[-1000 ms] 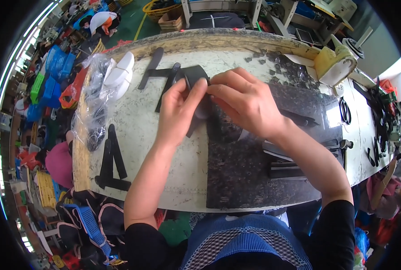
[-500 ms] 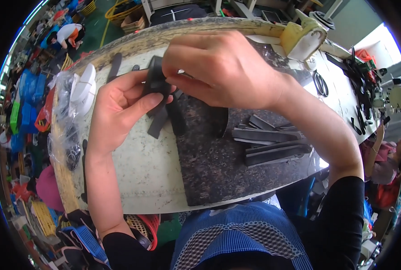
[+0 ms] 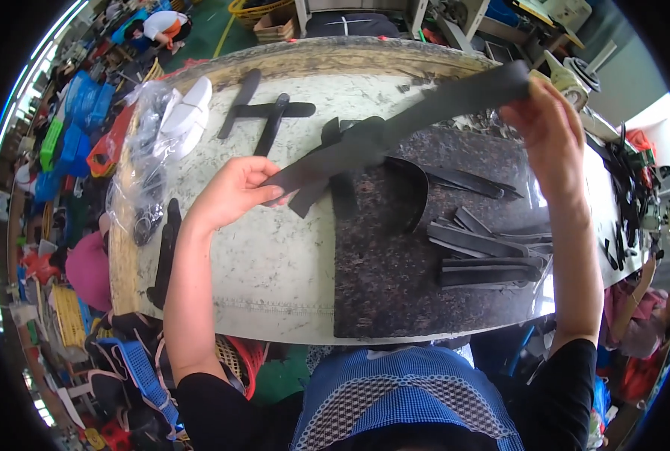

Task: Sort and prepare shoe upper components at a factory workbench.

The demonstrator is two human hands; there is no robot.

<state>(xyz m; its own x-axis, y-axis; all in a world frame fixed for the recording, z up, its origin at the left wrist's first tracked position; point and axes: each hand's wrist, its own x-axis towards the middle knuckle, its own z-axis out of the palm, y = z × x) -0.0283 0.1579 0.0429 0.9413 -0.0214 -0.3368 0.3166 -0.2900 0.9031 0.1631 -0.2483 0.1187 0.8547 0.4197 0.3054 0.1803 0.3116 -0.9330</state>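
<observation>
A long black strip [image 3: 455, 98] is stretched slantwise between my two hands above the worktable, its middle blurred by motion. My left hand [image 3: 233, 192] pinches the lower, nearer end between thumb and fingers. At the upper right, my right hand [image 3: 551, 139] grips the far end, its fingers partly blurred. Below the strip lies a dark speckled board [image 3: 380, 301] with a curved black piece [image 3: 417, 197] on it. Piles of dark strips [image 3: 489, 270] rest on the board's right part. Other black pieces under the held strip are partly hidden.
Crossed black strips [image 3: 275, 120] lie at the table's far left, near a bound stack of white sole-shaped pieces [image 3: 192, 113] and a clear plastic bag [image 3: 136, 180]. Another black strip [image 3: 168, 255] lies by the left edge. A red basket [image 3: 252, 364] stands below the front edge. Other people work beyond.
My hands were close together over a folded black piece at the far left. They have moved apart, the right hand far to the right, and the strip is now extended between them.
</observation>
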